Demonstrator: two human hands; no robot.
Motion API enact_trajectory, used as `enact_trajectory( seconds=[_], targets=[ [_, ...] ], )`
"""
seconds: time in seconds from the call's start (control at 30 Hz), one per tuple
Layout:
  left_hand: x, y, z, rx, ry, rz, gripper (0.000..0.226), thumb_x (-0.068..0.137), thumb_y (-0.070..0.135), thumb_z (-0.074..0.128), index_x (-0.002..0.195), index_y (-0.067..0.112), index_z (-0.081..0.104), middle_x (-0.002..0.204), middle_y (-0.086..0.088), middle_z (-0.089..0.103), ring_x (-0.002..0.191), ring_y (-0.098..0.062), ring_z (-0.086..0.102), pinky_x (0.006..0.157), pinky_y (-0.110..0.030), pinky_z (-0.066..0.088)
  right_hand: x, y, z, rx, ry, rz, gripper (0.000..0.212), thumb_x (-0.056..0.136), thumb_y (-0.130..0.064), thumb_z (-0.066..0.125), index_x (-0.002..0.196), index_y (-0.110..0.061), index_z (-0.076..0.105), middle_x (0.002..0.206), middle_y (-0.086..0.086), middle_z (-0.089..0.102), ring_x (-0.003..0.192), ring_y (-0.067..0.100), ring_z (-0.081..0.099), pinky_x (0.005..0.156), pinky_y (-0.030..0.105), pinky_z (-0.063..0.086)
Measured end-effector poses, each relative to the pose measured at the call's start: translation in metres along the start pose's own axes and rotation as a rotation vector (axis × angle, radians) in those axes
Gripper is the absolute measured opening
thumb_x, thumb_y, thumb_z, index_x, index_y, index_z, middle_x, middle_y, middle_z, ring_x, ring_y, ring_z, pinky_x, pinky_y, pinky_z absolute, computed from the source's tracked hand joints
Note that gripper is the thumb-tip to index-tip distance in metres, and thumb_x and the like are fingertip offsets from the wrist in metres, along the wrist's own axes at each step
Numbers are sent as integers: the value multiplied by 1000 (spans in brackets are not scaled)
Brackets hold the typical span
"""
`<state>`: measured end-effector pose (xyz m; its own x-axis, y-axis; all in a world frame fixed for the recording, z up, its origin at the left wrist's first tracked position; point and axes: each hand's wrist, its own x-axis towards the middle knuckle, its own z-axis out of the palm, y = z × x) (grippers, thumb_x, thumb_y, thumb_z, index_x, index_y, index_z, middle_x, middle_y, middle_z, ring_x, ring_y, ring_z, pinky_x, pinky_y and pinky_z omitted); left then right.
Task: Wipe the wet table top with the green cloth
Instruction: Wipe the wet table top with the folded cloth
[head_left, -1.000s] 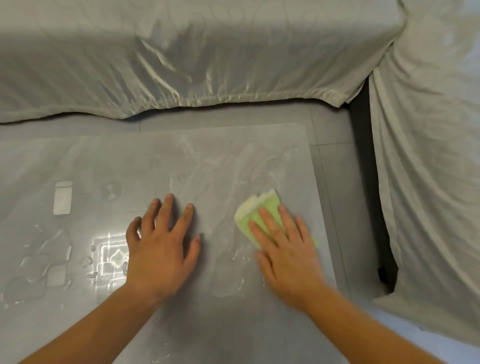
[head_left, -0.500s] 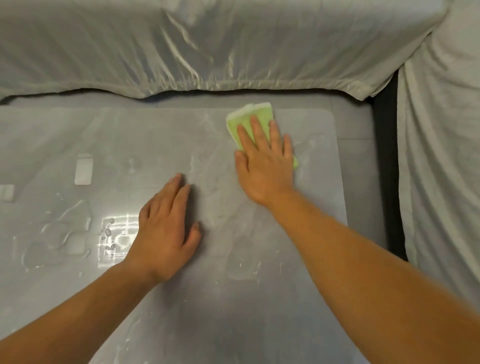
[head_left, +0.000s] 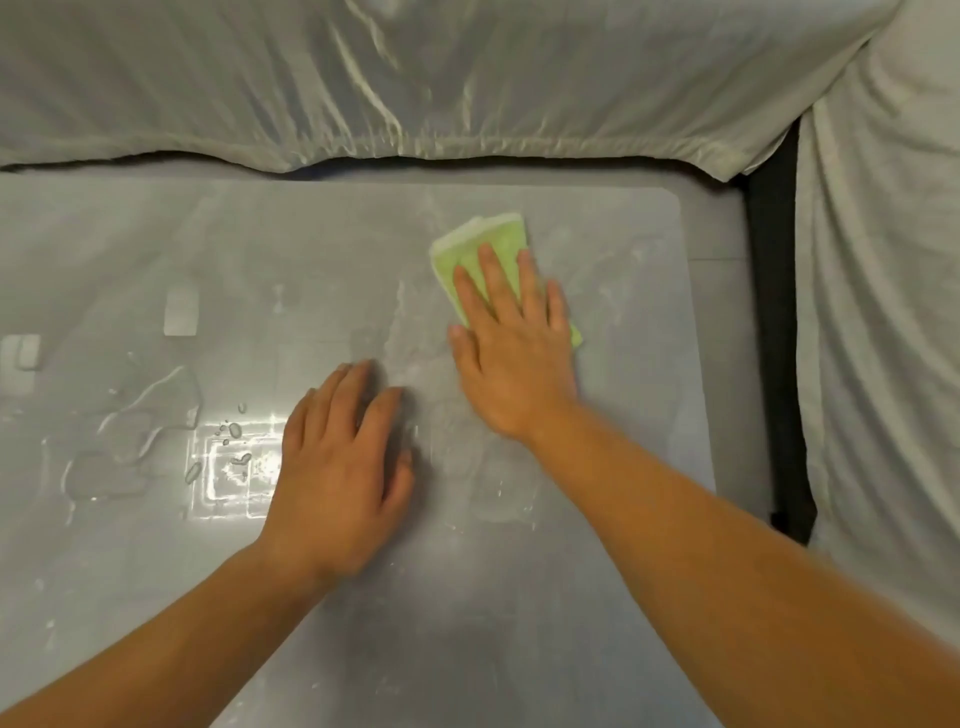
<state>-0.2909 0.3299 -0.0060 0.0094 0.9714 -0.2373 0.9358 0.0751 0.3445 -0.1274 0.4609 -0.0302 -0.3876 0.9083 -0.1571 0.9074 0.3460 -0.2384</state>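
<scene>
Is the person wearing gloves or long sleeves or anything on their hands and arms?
No. The left hand and right hand are bare: no gloves, rings or watch. The left forearm and right forearm are uncovered to the picture's edge, so no sleeve shows.

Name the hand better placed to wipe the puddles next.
Right, probably: the right hand presses flat on the folded green cloth, while the left hand rests bare on the grey table top, nearer the puddles but without a cloth.
</scene>
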Motion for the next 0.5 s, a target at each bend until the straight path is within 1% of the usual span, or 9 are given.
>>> enact_trajectory(
  seconds=[0.07, 0.13, 0.17, 0.23, 0.3, 0.33, 0.37, 0.43, 0.5],
  targets=[
    [-8, 0, 1, 5, -25, 6, 51, 90, 38, 44, 136, 14, 49, 152, -16, 36, 144, -37, 27, 112, -57, 29, -79, -9, 11, -35, -52, -200, 59, 102, -47, 31, 157, -30, 24, 168, -2, 11, 155, 33, 1, 121, 58, 10],
    [-20, -1, 2, 32, -45, 15, 52, 91, 39, 39, 136, 16, 49, 154, -15, 34, 146, -36, 24, 116, -56, 24, -114, 16, 14, -87, -92, -317, 58, 101, -46, 35, 156, -33, 24, 167, -3, 13, 154, 32, 8, 121, 60, 15],
    [-26, -2, 3, 44, -52, 25, 52, 91, 40, 37, 136, 18, 50, 155, -14, 33, 146, -35, 23, 117, -55, 22, -111, 35, 14, -117, -70, -287, 58, 100, -47, 33, 156, -34, 23, 166, -3, 13, 154, 32, 11, 119, 61, 18],
    [-35, -5, 5, 59, -67, 55, 52, 92, 41, 35, 137, 20, 48, 158, -13, 29, 148, -35, 19, 119, -54, 18, -86, 61, 4, -93, -4, 0, 60, 99, -51, 23, 157, -33, 20, 167, -2, 10, 154, 33, 7, 119, 62, 16],
    [-45, -7, 6, 55, -77, 57, 53, 93, 42, 35, 140, 21, 45, 159, -13, 27, 149, -33, 16, 121, -53, 14, -81, 47, 3, -37, -5, 236, 64, 99, -53, 16, 158, -30, 16, 168, 0, 4, 154, 34, 0, 123, 58, 6],
    [-50, -8, 5, 43, -76, 53, 53, 92, 42, 35, 140, 20, 44, 159, -13, 27, 149, -33, 16, 121, -52, 13, -96, 28, 11, -60, 34, 259, 65, 99, -53, 20, 158, -28, 17, 168, 2, 5, 154, 36, 1, 122, 58, 7],
    [-54, -8, 4, 32, -72, 49, 54, 92, 41, 35, 140, 19, 44, 158, -13, 28, 149, -33, 17, 121, -52, 14, -119, 5, 19, -71, 41, 189, 65, 99, -52, 26, 158, -27, 20, 168, 3, 8, 154, 37, 4, 121, 60, 12],
    [-63, -10, 3, 22, -71, 46, 55, 92, 41, 34, 141, 18, 44, 157, -13, 30, 148, -32, 19, 120, -52, 15, -175, -29, 33, -74, -27, -72, 62, 99, -48, 36, 156, -27, 28, 167, 1, 15, 154, 36, 8, 119, 61, 17],
    [-74, -15, 5, 27, -83, 57, 55, 95, 43, 30, 143, 19, 42, 158, -12, 30, 149, -31, 19, 120, -52, 16, -183, -18, 35, -100, -59, -252, 58, 99, -45, 39, 155, -29, 32, 166, -1, 18, 153, 35, 14, 120, 59, 17]
  ],
)
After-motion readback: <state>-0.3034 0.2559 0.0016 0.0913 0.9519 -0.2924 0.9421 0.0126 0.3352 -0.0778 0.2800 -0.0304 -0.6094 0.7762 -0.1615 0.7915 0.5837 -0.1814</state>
